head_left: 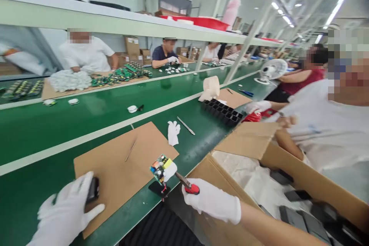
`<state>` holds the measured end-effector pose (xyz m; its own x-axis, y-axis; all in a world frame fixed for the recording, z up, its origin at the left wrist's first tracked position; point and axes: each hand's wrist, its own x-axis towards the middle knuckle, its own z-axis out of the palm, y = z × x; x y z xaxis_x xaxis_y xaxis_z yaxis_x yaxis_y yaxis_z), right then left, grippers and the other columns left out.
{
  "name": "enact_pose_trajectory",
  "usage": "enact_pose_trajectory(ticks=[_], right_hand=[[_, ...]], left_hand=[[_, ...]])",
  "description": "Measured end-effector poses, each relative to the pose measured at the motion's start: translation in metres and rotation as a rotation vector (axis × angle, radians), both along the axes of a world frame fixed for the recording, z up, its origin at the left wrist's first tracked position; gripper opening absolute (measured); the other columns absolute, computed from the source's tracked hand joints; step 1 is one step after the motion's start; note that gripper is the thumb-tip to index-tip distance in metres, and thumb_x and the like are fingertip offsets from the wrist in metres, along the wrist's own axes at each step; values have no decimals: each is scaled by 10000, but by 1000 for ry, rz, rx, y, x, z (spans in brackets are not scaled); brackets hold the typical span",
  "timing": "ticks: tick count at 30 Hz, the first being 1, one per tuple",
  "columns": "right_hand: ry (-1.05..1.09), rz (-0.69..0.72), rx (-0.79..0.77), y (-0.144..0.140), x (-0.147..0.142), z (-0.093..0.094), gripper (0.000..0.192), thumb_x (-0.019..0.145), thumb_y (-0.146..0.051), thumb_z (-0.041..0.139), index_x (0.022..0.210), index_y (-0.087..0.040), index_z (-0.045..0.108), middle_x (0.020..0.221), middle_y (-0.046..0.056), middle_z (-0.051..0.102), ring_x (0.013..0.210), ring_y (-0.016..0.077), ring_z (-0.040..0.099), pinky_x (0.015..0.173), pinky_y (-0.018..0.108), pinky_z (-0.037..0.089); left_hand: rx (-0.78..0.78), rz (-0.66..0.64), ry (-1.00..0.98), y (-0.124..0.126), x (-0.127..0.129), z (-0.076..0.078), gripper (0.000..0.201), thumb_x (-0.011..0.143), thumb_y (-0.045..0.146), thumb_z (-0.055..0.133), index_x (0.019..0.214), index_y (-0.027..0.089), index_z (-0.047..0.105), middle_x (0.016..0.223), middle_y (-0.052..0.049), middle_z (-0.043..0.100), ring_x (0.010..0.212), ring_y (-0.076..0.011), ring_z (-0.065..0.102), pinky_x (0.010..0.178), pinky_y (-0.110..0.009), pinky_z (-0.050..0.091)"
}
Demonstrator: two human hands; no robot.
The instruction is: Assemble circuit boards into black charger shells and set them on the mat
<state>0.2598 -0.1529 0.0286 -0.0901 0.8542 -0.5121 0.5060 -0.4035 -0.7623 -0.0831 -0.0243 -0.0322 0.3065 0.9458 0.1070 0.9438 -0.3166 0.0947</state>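
Circuit board (159, 166) at the cardboard sheet's (115, 169) edge — right hand (211, 201) beside.

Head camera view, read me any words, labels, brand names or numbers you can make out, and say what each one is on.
None can be read.
Circuit board by the right hand: any markings too small.
Cardboard boxes under the far shelf: pale labels, blurred.
Black part in the left hand: no text visible.
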Motion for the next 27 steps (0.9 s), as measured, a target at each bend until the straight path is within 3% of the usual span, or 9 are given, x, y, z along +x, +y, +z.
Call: enact_pose_trajectory(ticks=[3,5,7,10,13,16,19,21,27], right_hand=[[145,43,-49,0,-11,5,101,686,-113,459,674,-196,404,516,-73,414,504,82,410,499,195,326],[112,16,3,-5,-19,4,96,691,-131,472,688,-197,403,551,-74,397,532,82,384,523,200,313],[-28,6,83,-9,-26,4,65,733,-156,467,728,-202,421,620,-66,410,580,92,383,570,215,325],[-256,1,188,-13,-31,6,89,803,-196,441,856,-224,506,747,-31,535,690,135,480,672,256,358],[-463,-78,233,-15,-28,12,179,838,-237,435,1009,-253,484,818,-8,587,733,175,533,688,286,356],[-463,-52,168,-13,-24,13,93,813,-231,454,881,-246,393,736,-44,521,645,145,465,619,255,337],[-507,23,135,-7,-24,4,188,797,-239,491,740,-234,311,651,-63,440,599,127,392,568,234,302],[-668,37,191,-2,-27,-7,225,849,-287,495,696,-224,343,639,-46,478,598,135,416,584,252,301],[-861,100,333,14,-37,-29,188,936,-350,507,843,-220,607,783,23,672,736,205,633,655,292,380]], left_hand=[[16,-58,-480,-30,31,11,716,799,407,618,1429,157,391,1416,-189,487,1303,-396,445,1106,-630,309],[-206,-124,-892,-52,61,26,693,882,450,520,1499,288,249,1442,-109,488,1247,-301,541,1053,-491,455],[-399,-105,-1165,-71,90,39,652,870,471,560,1466,321,342,1375,-80,564,1123,-265,634,954,-386,548],[-492,44,-1416,-85,117,47,510,812,449,650,1280,251,602,1271,-87,646,1099,-272,656,868,-304,592],[-416,116,-1487,-88,127,46,445,811,399,650,1222,226,648,1207,-79,683,1071,-265,672,809,-274,608],[-243,87,-1359,-88,127,42,403,818,325,622,1204,214,661,882,-42,760,736,-190,723,618,-215,595],[-45,83,-1208,-88,128,34,369,794,282,625,1147,199,692,634,6,704,465,-128,608,486,-205,530],[1,146,-1222,-86,129,26,367,788,277,630,1141,200,693,707,-10,731,525,-138,644,546,-214,557],[-171,420,-1641,-66,134,2,419,771,326,668,1149,145,670,1055,-100,737,902,-232,724,759,-267,618]])
